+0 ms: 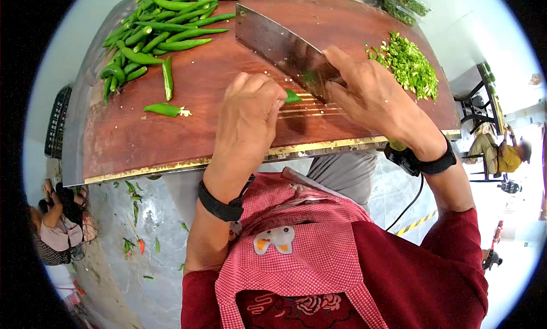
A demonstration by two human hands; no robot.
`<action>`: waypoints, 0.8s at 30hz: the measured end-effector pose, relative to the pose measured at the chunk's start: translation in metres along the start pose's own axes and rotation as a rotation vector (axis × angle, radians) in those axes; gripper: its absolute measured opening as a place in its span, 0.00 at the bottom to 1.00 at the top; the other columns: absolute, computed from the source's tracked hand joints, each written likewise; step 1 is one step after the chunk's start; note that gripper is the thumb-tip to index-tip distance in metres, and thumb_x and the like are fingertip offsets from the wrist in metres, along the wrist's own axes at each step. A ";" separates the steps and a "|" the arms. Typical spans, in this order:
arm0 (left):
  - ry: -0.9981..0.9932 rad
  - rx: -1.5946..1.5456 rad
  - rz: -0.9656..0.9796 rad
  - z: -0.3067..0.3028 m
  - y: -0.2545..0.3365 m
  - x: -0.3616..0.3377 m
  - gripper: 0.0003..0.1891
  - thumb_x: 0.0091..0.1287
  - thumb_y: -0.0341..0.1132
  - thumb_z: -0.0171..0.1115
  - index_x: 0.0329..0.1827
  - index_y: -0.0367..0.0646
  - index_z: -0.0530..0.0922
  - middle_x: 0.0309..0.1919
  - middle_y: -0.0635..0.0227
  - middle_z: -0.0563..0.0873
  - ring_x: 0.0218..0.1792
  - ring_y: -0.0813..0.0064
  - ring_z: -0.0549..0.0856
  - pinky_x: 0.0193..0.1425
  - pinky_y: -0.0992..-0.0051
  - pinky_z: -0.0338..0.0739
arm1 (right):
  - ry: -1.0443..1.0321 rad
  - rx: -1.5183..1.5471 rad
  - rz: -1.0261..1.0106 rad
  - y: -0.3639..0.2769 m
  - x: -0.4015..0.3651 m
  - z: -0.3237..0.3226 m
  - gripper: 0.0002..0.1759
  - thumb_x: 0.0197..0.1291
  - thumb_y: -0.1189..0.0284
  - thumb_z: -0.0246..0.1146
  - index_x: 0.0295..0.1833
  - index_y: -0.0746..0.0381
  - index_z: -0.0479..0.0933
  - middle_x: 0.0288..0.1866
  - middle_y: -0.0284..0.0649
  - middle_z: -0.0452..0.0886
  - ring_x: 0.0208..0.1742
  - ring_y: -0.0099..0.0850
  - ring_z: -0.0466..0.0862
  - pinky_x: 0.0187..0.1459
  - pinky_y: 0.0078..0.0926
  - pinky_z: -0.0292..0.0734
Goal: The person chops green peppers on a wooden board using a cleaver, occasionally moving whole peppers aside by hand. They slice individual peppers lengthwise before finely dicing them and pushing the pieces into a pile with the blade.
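My left hand [248,109] is closed near the front edge of the brown wooden table [188,112], holding a green pepper [292,96] whose end sticks out at the right of the fingers. My right hand [370,92] grips a wide cleaver [282,47], its blade tilted and reaching up to the left, its lower part close to the pepper's end. The cleaver's handle is hidden inside the hand. Two cut pepper pieces, one upright [167,78] and one lying flat [162,109], rest left of my left hand.
Whole green peppers [154,33] are heaped at the table's back left. Chopped pepper [407,67] lies at the right. A plastic bag of greens [401,4] is at the back right. Pepper scraps [135,206] litter the floor. People sit at far left [60,221] and far right [496,152].
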State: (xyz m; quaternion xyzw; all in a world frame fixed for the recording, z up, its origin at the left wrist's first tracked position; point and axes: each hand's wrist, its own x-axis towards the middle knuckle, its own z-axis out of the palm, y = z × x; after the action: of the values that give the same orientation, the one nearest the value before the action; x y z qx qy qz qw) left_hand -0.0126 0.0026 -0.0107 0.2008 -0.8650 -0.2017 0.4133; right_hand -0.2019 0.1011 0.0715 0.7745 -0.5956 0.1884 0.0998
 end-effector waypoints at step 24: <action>0.026 -0.003 -0.011 0.001 -0.003 0.000 0.03 0.60 0.22 0.63 0.35 0.38 0.79 0.33 0.59 0.82 0.42 0.52 0.80 0.48 0.58 0.75 | 0.002 -0.048 -0.118 -0.007 0.017 0.016 0.13 0.62 0.75 0.60 0.49 0.68 0.67 0.28 0.55 0.81 0.34 0.56 0.84 0.32 0.52 0.81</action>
State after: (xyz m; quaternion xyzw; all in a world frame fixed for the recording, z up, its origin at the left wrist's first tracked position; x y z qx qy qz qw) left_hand -0.0129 0.0003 -0.0127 0.2077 -0.8581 -0.2028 0.4237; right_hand -0.1891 0.0818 0.0647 0.8054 -0.5531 0.1686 0.1301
